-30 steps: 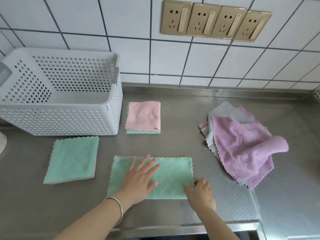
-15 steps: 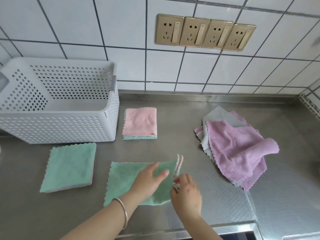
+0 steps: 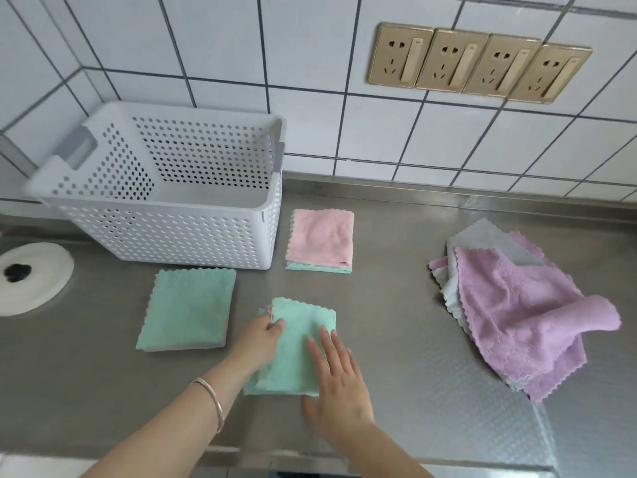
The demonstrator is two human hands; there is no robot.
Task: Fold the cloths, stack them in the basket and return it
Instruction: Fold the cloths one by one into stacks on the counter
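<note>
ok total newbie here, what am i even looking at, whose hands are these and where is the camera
There is no machine: a person wears one camera on the head, looking down at a steel counter. The left hand pinches the edge of a folded green cloth; the right hand lies flat on it. Another folded green cloth lies left. A pink cloth stacked on a green one sits beside an empty white perforated basket. Unfolded purple and grey cloths wait on the right.
</note>
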